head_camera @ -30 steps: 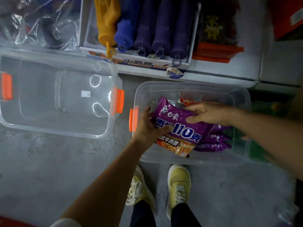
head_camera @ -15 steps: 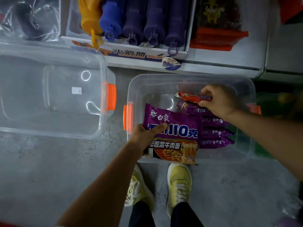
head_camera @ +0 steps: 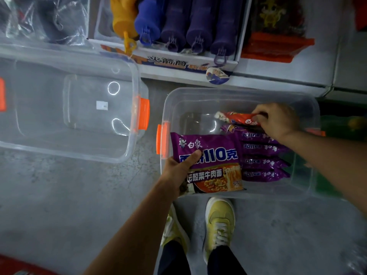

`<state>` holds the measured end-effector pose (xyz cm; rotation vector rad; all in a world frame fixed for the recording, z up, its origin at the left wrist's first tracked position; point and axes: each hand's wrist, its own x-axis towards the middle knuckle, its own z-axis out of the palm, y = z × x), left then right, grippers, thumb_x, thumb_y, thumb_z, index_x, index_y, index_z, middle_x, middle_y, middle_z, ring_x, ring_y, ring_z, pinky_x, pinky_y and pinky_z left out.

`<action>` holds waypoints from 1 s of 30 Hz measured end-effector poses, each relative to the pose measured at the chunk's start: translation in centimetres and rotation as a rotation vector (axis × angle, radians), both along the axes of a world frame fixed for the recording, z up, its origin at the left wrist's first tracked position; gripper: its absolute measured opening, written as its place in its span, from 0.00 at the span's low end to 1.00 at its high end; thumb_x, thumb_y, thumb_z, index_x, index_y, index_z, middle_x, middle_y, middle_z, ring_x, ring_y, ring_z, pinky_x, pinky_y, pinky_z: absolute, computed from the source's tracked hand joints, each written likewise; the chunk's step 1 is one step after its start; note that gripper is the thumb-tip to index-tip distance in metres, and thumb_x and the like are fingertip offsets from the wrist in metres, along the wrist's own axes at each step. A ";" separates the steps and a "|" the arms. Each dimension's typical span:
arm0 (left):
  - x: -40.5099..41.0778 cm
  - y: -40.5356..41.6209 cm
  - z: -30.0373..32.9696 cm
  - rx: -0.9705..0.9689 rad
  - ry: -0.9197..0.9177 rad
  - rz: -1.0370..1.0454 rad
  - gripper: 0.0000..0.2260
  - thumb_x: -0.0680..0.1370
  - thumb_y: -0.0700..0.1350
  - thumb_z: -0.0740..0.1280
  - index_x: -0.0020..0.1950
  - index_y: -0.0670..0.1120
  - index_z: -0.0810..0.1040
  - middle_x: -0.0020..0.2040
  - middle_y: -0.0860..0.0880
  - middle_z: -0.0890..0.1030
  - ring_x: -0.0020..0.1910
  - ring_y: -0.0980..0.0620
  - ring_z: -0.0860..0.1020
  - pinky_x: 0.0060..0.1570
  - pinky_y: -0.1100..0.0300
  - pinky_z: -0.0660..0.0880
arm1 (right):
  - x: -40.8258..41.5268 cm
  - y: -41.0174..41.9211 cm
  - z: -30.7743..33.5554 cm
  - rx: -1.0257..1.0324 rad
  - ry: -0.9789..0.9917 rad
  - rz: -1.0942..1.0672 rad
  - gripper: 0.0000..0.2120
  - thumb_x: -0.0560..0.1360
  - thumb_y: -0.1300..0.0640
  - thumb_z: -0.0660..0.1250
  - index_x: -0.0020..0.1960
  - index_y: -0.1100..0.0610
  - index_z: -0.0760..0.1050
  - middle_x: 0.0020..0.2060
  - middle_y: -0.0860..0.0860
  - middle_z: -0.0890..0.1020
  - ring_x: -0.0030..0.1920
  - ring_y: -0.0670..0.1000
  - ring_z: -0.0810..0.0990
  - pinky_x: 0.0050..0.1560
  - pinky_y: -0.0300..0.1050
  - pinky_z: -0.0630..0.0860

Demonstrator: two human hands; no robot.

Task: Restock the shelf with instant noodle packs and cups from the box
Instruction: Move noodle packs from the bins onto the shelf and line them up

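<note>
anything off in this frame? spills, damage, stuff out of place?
Nothing stands out. The left hand holds a purple noodle pack over the clear box; the right hand pinches a red pack. The remaining purple packs stand in a row on edge, intact, and nothing has spilled.

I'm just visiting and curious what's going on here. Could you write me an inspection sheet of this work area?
Surface: grey concrete floor.
Job's things: clear box holding purple noodle packs and a red pack.
Clutter: empty clear bin at left.
Hands: left hand grips a large purple pack; right hand pinches the red pack.
Cables: nothing seen.
Surroundings: low shelf with purple tubes; yellow shoes.
</note>
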<state>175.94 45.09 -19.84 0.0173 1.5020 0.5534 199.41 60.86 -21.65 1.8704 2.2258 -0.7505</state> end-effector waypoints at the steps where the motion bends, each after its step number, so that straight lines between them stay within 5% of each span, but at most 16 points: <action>1: -0.1 -0.1 0.6 -0.004 0.010 0.021 0.15 0.73 0.48 0.74 0.55 0.42 0.79 0.47 0.40 0.85 0.46 0.40 0.85 0.50 0.45 0.81 | 0.1 0.3 1.0 -0.031 0.046 -0.015 0.05 0.78 0.55 0.67 0.50 0.53 0.82 0.43 0.50 0.84 0.44 0.53 0.80 0.47 0.48 0.75; 10: -1.2 -0.6 7.5 0.018 0.102 0.150 0.17 0.73 0.46 0.74 0.57 0.40 0.78 0.45 0.40 0.86 0.42 0.41 0.85 0.43 0.48 0.83 | -3.0 4.1 10.6 -0.091 0.322 -0.061 0.08 0.79 0.54 0.66 0.45 0.56 0.79 0.41 0.52 0.83 0.44 0.55 0.82 0.48 0.50 0.78; 17: -1.9 0.1 16.1 0.055 0.147 0.143 0.15 0.71 0.45 0.76 0.54 0.41 0.78 0.42 0.41 0.86 0.40 0.41 0.85 0.46 0.44 0.82 | -5.8 5.9 21.1 -0.142 0.516 -0.215 0.14 0.79 0.58 0.65 0.35 0.51 0.74 0.32 0.47 0.78 0.33 0.44 0.75 0.37 0.39 0.70; 21: -3.0 1.1 20.8 0.103 0.173 0.092 0.16 0.71 0.45 0.76 0.55 0.42 0.78 0.44 0.40 0.86 0.41 0.41 0.85 0.47 0.44 0.82 | -6.7 6.1 27.5 -0.161 0.543 -0.240 0.11 0.80 0.58 0.65 0.38 0.54 0.76 0.34 0.50 0.80 0.33 0.46 0.76 0.40 0.40 0.72; 25: -4.2 0.8 26.3 0.160 0.259 0.072 0.15 0.71 0.47 0.76 0.53 0.46 0.77 0.44 0.43 0.85 0.38 0.46 0.85 0.37 0.54 0.82 | -7.0 4.5 34.2 -0.216 0.593 -0.324 0.08 0.80 0.57 0.65 0.43 0.53 0.78 0.36 0.51 0.82 0.34 0.48 0.80 0.39 0.42 0.75; 28: -4.5 -0.3 30.6 0.186 0.277 0.097 0.18 0.70 0.49 0.77 0.56 0.43 0.78 0.45 0.42 0.86 0.40 0.43 0.86 0.45 0.45 0.83 | -7.3 2.0 38.1 -0.240 0.685 -0.464 0.09 0.80 0.58 0.64 0.42 0.55 0.78 0.35 0.52 0.81 0.31 0.47 0.80 0.37 0.42 0.74; 30: -4.2 -1.3 32.8 0.195 0.270 0.150 0.18 0.71 0.48 0.77 0.55 0.41 0.78 0.44 0.41 0.86 0.38 0.43 0.85 0.41 0.47 0.83 | -7.6 0.2 39.8 -0.241 0.770 -0.609 0.08 0.80 0.59 0.64 0.43 0.55 0.77 0.37 0.53 0.81 0.33 0.48 0.79 0.34 0.41 0.75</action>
